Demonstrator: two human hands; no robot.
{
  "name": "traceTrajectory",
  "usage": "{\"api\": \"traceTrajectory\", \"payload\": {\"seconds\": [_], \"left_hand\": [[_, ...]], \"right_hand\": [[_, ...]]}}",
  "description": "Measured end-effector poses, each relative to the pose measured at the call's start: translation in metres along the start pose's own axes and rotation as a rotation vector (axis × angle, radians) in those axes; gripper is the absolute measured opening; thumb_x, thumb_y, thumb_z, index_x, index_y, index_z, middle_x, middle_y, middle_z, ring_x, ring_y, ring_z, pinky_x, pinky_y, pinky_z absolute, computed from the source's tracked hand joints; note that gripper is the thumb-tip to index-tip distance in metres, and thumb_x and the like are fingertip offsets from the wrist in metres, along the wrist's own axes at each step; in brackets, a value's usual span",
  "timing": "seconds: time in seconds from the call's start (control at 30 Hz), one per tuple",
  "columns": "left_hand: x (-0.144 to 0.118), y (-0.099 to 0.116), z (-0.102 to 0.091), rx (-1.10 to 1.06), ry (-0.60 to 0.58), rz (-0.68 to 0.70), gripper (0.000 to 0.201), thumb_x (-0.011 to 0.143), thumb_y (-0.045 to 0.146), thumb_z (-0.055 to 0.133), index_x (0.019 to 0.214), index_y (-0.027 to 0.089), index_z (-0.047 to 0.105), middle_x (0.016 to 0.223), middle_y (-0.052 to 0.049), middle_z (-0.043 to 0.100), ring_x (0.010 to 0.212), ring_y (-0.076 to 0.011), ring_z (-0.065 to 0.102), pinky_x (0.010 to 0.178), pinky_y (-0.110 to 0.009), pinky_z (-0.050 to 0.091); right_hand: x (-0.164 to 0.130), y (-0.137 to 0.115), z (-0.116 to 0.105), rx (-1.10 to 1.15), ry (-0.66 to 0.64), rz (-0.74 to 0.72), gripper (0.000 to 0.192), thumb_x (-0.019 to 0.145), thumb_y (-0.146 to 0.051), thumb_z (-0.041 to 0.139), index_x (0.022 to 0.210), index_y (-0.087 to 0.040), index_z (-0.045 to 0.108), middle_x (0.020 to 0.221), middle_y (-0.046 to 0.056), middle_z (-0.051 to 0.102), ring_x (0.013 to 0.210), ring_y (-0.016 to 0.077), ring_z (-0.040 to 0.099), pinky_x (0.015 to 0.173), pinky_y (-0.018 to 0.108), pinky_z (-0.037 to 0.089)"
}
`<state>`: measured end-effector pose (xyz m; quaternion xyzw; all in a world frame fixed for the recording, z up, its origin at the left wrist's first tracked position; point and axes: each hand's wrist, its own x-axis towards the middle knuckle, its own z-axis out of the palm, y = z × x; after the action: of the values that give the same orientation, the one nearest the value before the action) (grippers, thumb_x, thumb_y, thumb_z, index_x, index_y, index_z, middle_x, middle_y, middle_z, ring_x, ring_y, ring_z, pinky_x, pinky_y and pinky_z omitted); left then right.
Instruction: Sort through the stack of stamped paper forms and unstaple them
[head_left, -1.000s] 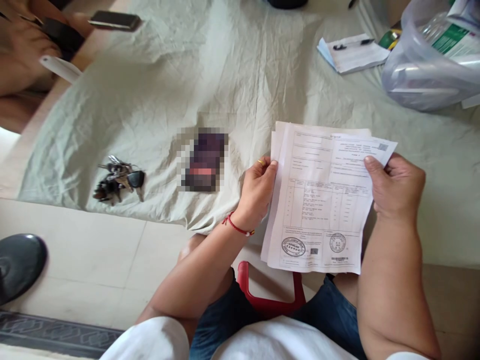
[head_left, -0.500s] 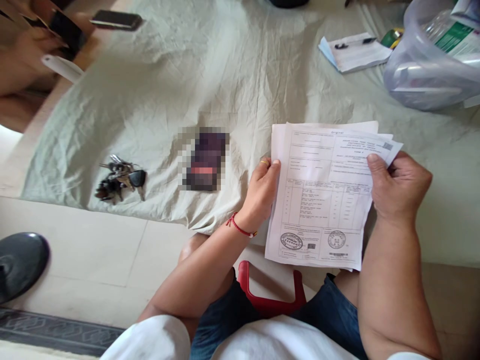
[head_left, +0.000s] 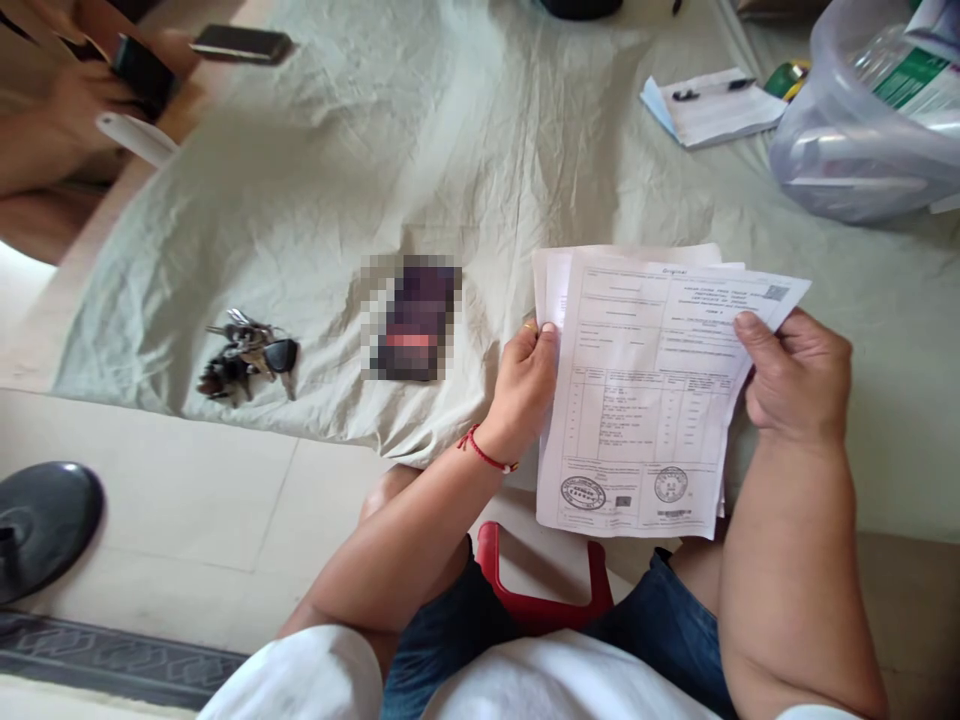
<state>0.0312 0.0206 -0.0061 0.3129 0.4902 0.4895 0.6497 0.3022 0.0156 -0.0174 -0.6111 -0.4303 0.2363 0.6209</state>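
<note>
Several printed paper sheets (head_left: 637, 400) are held up in front of me over the table's near edge, the top one a stamped form with a table of text. My left hand (head_left: 523, 385) pinches their left edge, thumb on top, a red string bracelet at the wrist. At the upper right corner, my right hand (head_left: 799, 375) grips the top sheet between thumb and curled fingers. The sheets behind fan out a little at the top left. A phone (head_left: 416, 320), blurred by pixels, lies left of my left hand. Farther left sits a bunch of keys (head_left: 251, 355).
On the cloth-covered table (head_left: 360, 180), a translucent bin (head_left: 847, 150) stands right, beside a notepad (head_left: 720, 120) with a pen. Another phone (head_left: 241, 43) lies top left, near another person's hand (head_left: 90, 105). Below are a red stool (head_left: 544, 600) and a black round base (head_left: 49, 530).
The top sheet has shifted slightly against those behind, whose top edges now show more at the left. My right hand has moved slightly left and down.
</note>
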Motion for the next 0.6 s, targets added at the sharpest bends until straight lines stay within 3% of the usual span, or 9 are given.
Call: {"api": "traceTrajectory", "payload": {"seconds": [0.1,0.23,0.43,0.6], "left_hand": [[0.0,0.0,0.0,-0.012,0.009,0.004,0.02,0.112,0.038,0.067,0.098,0.024,0.07,0.102,-0.005,0.077,0.097,-0.0198,0.073,0.094,-0.033,0.06],[0.0,0.0,0.0,0.005,0.005,-0.049,0.021,0.106,0.042,0.077,0.095,0.025,0.07,0.093,-0.003,0.074,0.093,-0.0211,0.073,0.088,-0.034,0.061],[-0.004,0.0,0.002,0.02,-0.109,-0.092,0.024,0.1,0.043,0.083,0.092,0.025,0.069,0.092,-0.005,0.075,0.097,-0.0233,0.074,0.085,-0.035,0.061],[-0.006,0.001,0.002,-0.002,-0.086,-0.127,0.023,0.101,0.041,0.081,0.091,0.025,0.067,0.092,-0.004,0.074,0.094,-0.0228,0.073,0.085,-0.035,0.061]], "right_hand": [[-0.003,-0.004,-0.002,0.076,-0.105,0.163,0.048,0.072,-0.056,0.106,0.104,-0.023,0.092,0.103,0.007,0.09,0.091,0.0278,0.086,0.095,0.051,0.073],[-0.005,-0.006,-0.005,0.093,-0.235,0.287,0.057,0.07,-0.065,0.107,0.106,-0.024,0.092,0.094,0.006,0.089,0.086,0.0296,0.087,0.093,0.054,0.074],[-0.004,0.001,-0.006,-0.084,-0.139,0.167,0.051,0.078,-0.066,0.101,0.103,-0.023,0.091,0.096,0.003,0.088,0.08,0.0235,0.082,0.083,0.043,0.07],[-0.001,0.006,-0.007,-0.222,-0.046,0.109,0.036,0.084,-0.056,0.096,0.096,-0.023,0.091,0.085,-0.001,0.082,0.074,0.0188,0.074,0.073,0.035,0.063]]}}
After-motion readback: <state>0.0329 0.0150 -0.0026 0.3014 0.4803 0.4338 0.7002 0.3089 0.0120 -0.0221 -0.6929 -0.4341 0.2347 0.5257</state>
